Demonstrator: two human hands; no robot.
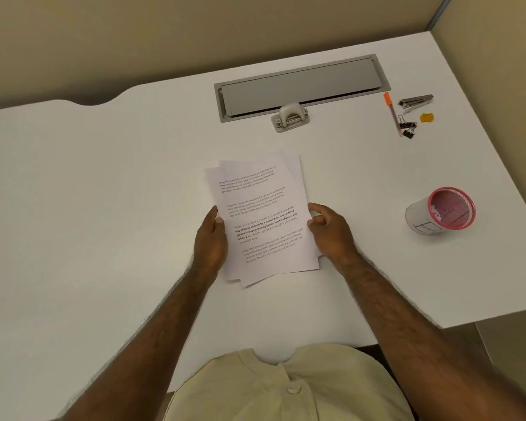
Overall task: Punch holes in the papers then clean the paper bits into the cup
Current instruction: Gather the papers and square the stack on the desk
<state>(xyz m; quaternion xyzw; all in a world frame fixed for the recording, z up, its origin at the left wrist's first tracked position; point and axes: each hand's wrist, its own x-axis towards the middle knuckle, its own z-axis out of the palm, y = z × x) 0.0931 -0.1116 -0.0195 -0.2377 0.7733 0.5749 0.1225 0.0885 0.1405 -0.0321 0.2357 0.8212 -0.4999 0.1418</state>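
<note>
A loose stack of printed white papers (261, 214) lies in the middle of the white desk (104, 183), its sheets fanned slightly out of line. My left hand (211, 241) grips the stack's left edge and my right hand (330, 232) grips its right edge, thumbs on top. A grey metal hole punch (290, 117) stands farther back, beyond the papers. A pink mesh cup (447, 212) with a white paper wrap stands at the right, apart from both hands.
A grey cable hatch (301, 86) is set in the desk behind the punch. At the back right lie an orange-capped pen (392, 113), a metal stapler (416, 102), black binder clips (407, 129) and a small yellow object (427, 117). Beige partition walls enclose the desk.
</note>
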